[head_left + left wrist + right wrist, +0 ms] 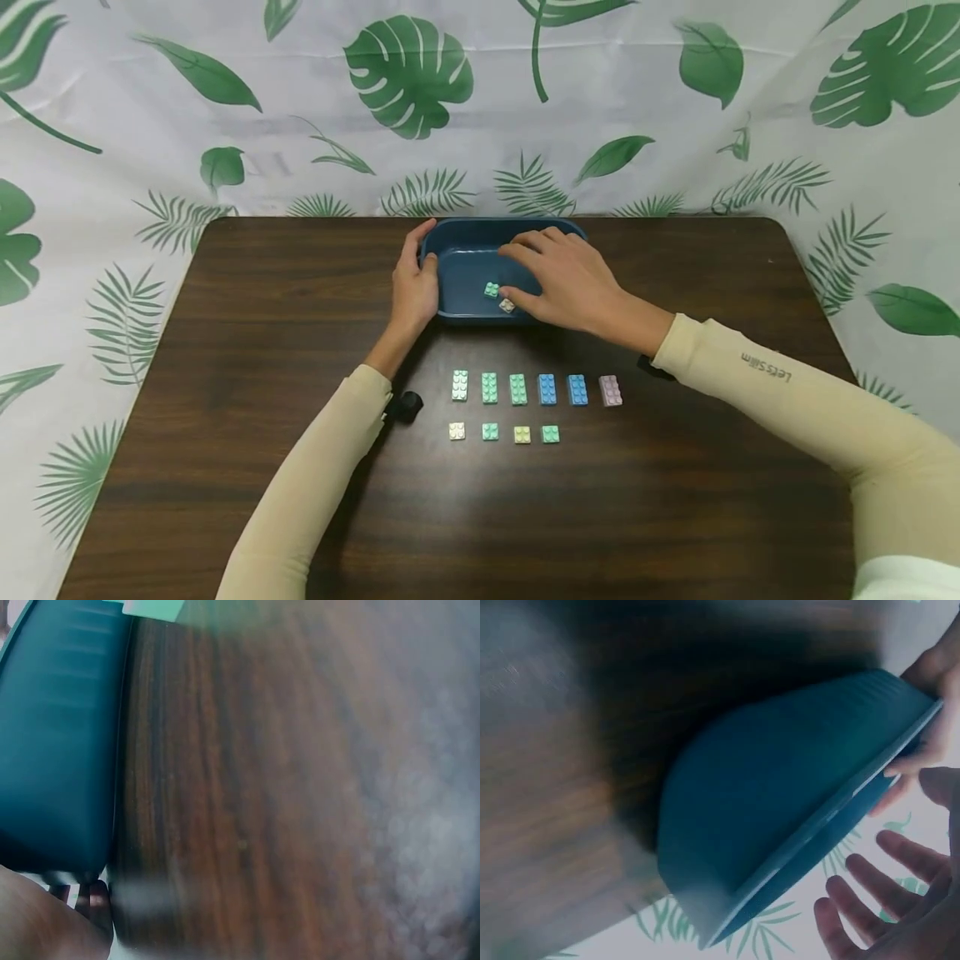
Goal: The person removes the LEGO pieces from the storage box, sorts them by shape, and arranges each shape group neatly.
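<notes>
A dark blue plastic basin (468, 235) stands at the far side of the table. My left hand (415, 287) grips its left end, thumb at the rim and fingers along the outside wall. My right hand (566, 279) hovers over the basin's right part; in the right wrist view its fingers (870, 911) are spread, with nothing between them. Inside the basin lie a small mint-green toy brick (491, 290) and a small beige toy brick (507, 306), the beige one close by the right thumb tip in the head view.
Nearer on the dark wooden table (262, 375) are two rows of toy bricks. The longer ones include a blue brick (547, 389) and a lilac brick (611, 391); the short ones include a yellow brick (522, 435). A leaf-print cloth (480, 125) hangs behind.
</notes>
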Demonstrator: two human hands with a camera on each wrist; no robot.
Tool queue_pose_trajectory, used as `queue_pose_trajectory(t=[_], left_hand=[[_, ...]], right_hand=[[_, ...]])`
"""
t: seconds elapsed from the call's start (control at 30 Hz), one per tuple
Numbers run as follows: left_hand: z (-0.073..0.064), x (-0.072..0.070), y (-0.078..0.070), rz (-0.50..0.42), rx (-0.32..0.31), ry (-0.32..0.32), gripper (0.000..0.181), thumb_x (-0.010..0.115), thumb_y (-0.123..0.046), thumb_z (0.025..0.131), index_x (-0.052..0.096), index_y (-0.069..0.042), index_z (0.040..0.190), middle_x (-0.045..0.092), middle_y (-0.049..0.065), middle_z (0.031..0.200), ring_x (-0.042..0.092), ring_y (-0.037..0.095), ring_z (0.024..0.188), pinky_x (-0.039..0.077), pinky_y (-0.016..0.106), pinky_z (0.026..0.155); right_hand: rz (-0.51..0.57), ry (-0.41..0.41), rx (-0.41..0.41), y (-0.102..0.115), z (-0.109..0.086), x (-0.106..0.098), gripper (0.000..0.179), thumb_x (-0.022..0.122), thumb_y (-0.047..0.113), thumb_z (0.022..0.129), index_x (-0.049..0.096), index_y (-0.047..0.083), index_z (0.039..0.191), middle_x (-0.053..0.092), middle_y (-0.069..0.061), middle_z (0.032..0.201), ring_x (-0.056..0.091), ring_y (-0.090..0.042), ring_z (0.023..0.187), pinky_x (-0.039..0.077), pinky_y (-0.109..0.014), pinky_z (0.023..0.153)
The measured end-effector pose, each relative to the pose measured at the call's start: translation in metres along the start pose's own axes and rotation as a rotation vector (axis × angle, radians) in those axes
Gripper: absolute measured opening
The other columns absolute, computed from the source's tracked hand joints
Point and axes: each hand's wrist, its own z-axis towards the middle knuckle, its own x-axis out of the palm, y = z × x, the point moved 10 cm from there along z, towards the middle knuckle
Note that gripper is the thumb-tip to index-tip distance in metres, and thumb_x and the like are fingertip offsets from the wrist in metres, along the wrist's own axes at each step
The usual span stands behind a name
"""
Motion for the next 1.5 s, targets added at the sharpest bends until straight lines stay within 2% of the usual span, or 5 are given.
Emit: queue_pose_trajectory(t=[0.23,0.47,0.63,1.1,1.5], left_hand=[[-0.001,-0.003,0.002,0.009,-0.019,-0.009,0.05,0.046,-0.012,0.11,0.051,-0.034,0.155,0.058,0.007,0.15,0.054,0.029,0.099,0.04,0.04,0.091],[0.002,-0.001,0.001,0.009,-0.011,0.0,0.05,0.046,-0.011,0.111,0.049,-0.029,0.157,0.056,0.008,0.155,0.054,0.026,0.112,0.039,0.041,0.097],[0.001,0.0,0.002,0.001,-0.013,0.005,0.05,0.045,-0.011,0.11,0.05,-0.032,0.156,0.056,0.012,0.153,0.047,0.028,0.083,0.039,0.04,0.088],[0.001,-0.002,0.003,-0.002,-0.011,0.0,0.05,0.045,-0.012,0.111,0.049,-0.031,0.156,0.052,0.01,0.159,0.036,0.022,0.06,0.038,0.038,0.075],[0.002,0.0,0.004,-0.01,0.004,0.002,0.05,0.045,-0.011,0.111,0.049,-0.029,0.157,0.053,0.008,0.158,0.043,0.025,0.073,0.039,0.039,0.083]], right_hand=[[-0.013,0.132,0.006,0.004,0.028,0.015,0.047,0.073,0.05,0.097,0.074,0.019,0.133,0.071,-0.008,0.137,0.061,-0.034,0.123,0.054,-0.051,0.096],[0.04,0.276,0.082,-0.005,0.046,0.032,0.035,0.077,0.049,0.095,0.081,0.024,0.118,0.082,0.0,0.11,0.072,-0.024,0.092,0.058,-0.04,0.068],[-0.004,0.34,0.112,-0.006,0.05,0.043,0.035,0.078,0.052,0.092,0.083,0.022,0.111,0.082,0.0,0.098,0.073,-0.02,0.078,0.059,-0.041,0.064],[-0.033,0.354,0.093,0.002,0.054,0.054,0.028,0.084,0.048,0.088,0.083,0.021,0.096,0.077,-0.001,0.079,0.068,-0.02,0.069,0.055,-0.039,0.059],[-0.011,0.28,0.052,0.002,0.048,0.05,0.024,0.083,0.043,0.091,0.08,0.019,0.088,0.074,-0.002,0.075,0.063,-0.019,0.064,0.047,-0.035,0.053]])
